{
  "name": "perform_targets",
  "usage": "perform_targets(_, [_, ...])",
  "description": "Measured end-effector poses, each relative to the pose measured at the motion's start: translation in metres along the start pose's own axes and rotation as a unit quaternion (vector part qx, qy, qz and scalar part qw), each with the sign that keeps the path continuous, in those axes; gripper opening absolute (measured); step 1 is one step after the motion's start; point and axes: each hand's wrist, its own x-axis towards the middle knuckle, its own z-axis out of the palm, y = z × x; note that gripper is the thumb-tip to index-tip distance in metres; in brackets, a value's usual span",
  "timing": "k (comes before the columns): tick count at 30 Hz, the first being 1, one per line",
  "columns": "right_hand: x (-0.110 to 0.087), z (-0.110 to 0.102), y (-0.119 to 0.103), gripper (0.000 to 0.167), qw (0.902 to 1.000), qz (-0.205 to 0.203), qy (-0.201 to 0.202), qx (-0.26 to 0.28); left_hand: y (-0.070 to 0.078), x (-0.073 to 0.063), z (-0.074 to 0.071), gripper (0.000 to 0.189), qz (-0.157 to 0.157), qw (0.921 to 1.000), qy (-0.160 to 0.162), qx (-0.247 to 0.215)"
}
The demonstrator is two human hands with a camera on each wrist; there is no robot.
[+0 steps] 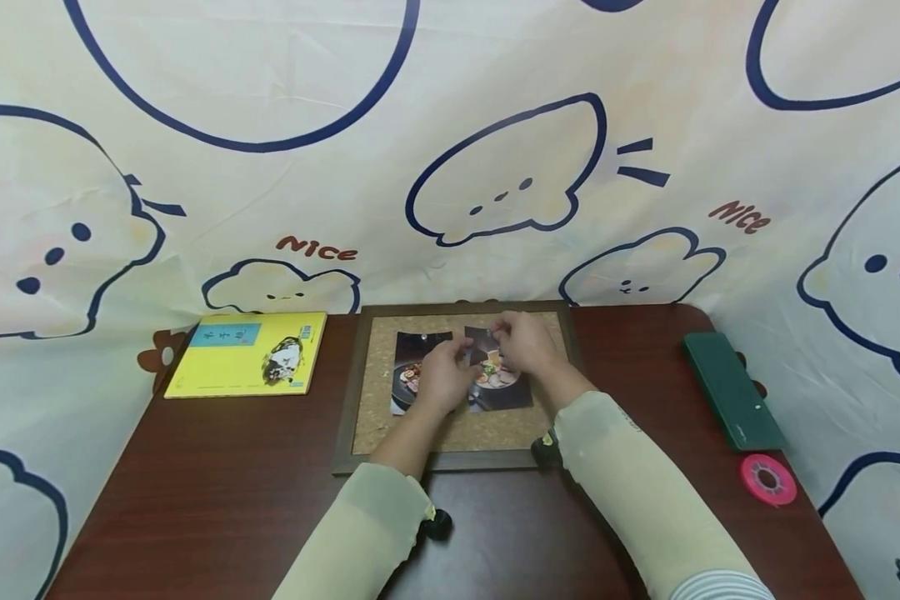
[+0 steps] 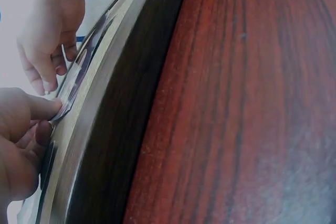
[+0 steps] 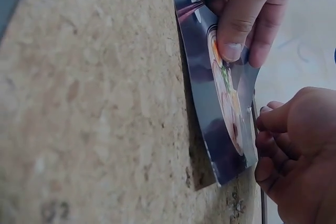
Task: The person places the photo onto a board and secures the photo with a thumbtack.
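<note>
A framed corkboard (image 1: 378, 400) lies on the table, bearing two photos of food. My left hand (image 1: 446, 375) pinches the left edge of the right-hand photo (image 1: 502, 398), its thumb (image 3: 231, 45) on the picture's face. That photo bows up off the cork in the right wrist view. My right hand (image 1: 527, 343) has its thumb and fingers together at the photo's upper edge, with a small pale thing at the fingertips (image 2: 49, 85); its kind I cannot tell. Left of my hands lies the other photo (image 1: 405, 385), partly covered by the left hand.
Left of the board is a yellow book (image 1: 225, 362). A dark green case (image 1: 733, 392) lies at the table's right side, with a pink ring-shaped item (image 1: 768, 480) in front of it. A printed cloth (image 1: 495, 50) hangs behind the brown table (image 1: 217, 483).
</note>
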Motion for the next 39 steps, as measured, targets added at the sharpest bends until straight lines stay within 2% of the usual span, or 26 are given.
perform_targets(9, [0.006, 0.001, -0.004, 0.02, 0.9979, 0.031, -0.045, -0.035, 0.0, -0.002, 0.002, 0.05, 0.011, 0.9998, -0.01, 0.011])
perform_targets(14, [0.008, 0.004, -0.002, 0.021, 0.997, 0.029, -0.054, -0.047, -0.001, -0.003, 0.003, 0.052, 0.016, 0.9995, -0.01, 0.023])
perform_targets(21, [0.013, 0.006, 0.002, 0.023, 0.9979, 0.021, -0.038, -0.048, 0.0, -0.003, 0.003, 0.052, 0.023, 0.9988, -0.014, 0.04])
perform_targets(28, [0.015, 0.005, 0.002, 0.023, 0.9989, 0.015, -0.018, -0.04, 0.0, -0.003, 0.003, 0.051, 0.017, 0.9988, -0.025, 0.038])
perform_targets(33, [0.018, 0.005, 0.0, 0.023, 0.9987, 0.026, -0.008, -0.043, 0.0, -0.004, 0.003, 0.051, 0.008, 0.9989, -0.032, 0.032])
perform_targets(39, [0.022, 0.007, -0.002, 0.021, 0.9977, 0.033, 0.007, -0.058, 0.0, -0.004, 0.003, 0.051, 0.014, 0.9989, -0.032, 0.032])
